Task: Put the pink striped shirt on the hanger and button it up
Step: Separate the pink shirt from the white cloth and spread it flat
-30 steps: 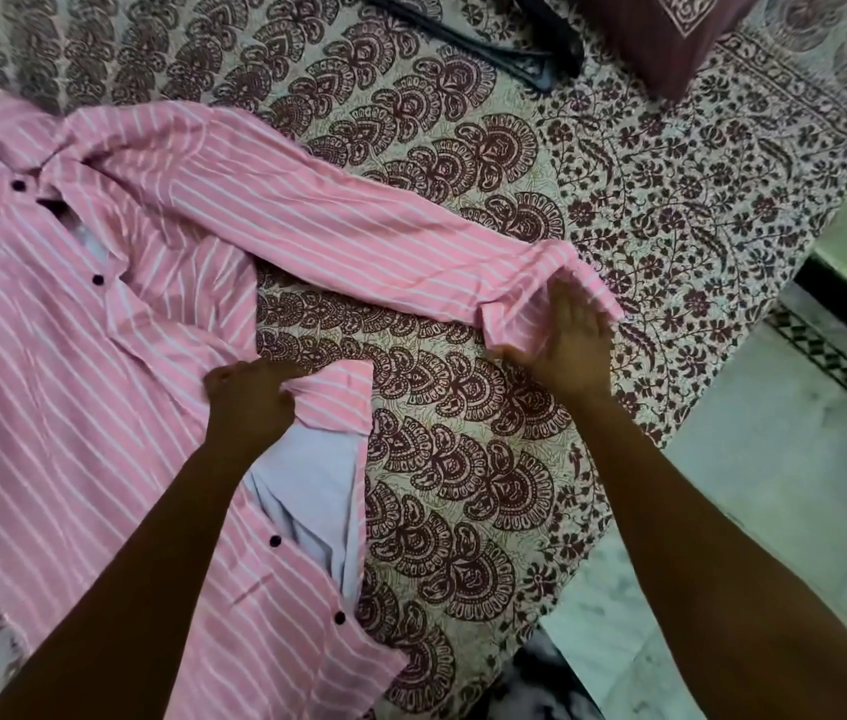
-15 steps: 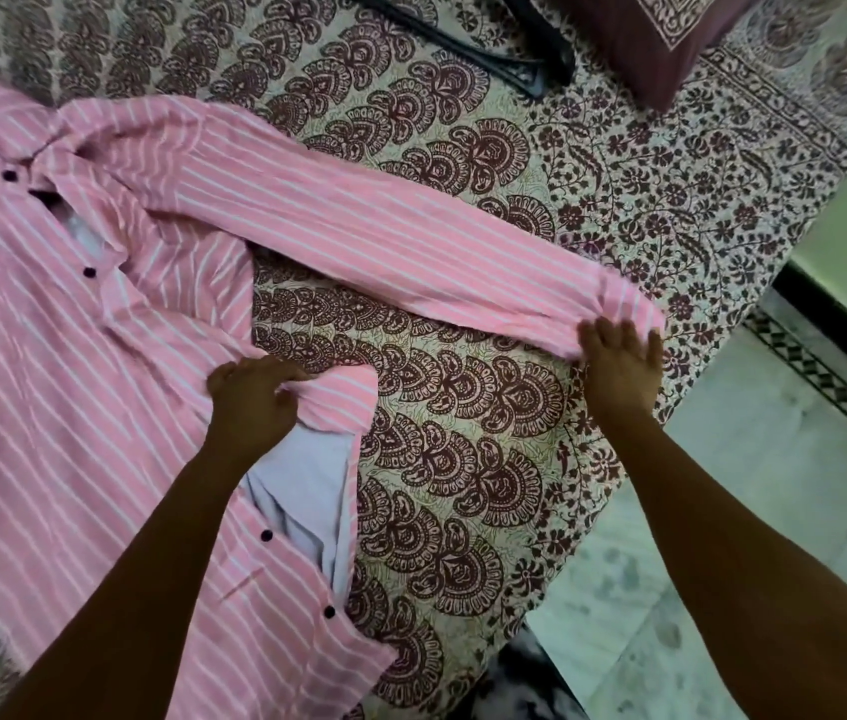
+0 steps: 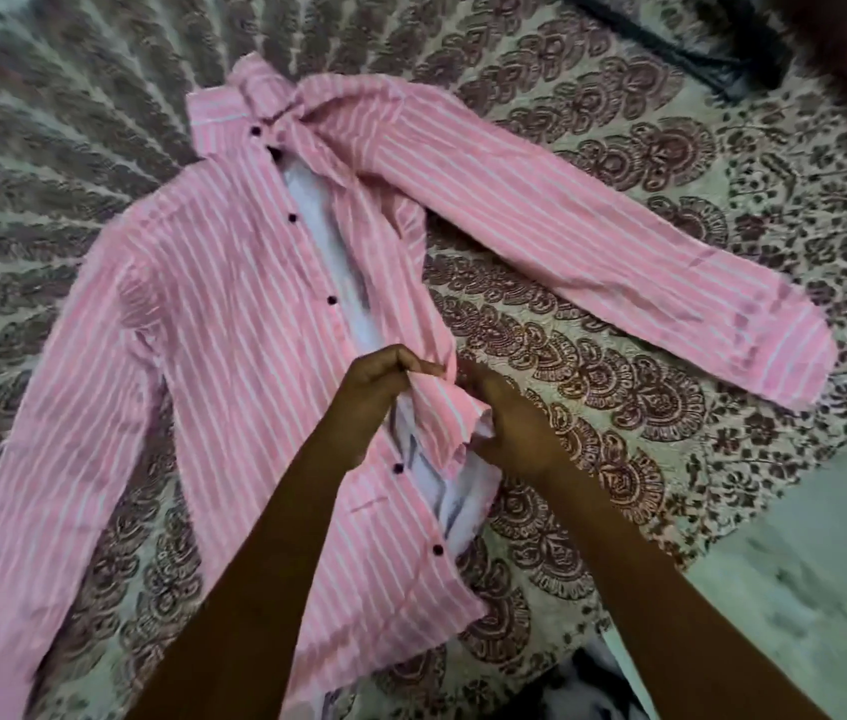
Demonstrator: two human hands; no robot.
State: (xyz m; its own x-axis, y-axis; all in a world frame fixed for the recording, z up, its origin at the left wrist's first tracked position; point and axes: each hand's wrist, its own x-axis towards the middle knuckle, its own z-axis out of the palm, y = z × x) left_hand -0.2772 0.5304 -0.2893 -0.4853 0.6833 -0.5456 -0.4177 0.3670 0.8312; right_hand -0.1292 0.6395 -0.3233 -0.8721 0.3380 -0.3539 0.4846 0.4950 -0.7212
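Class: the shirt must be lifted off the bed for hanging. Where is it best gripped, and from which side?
Grip the shirt at its collar, coming from the far end of the bed. It lies flat and unbuttoned, so the doubled collar gives firm cloth and lets the body hang straight.

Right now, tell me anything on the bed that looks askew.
The shirt lies unbuttoned. Its right front panel is bunched and folded back, with both hands pinching it. One sleeve sticks out sideways. The hanger lies unused near the top edge.
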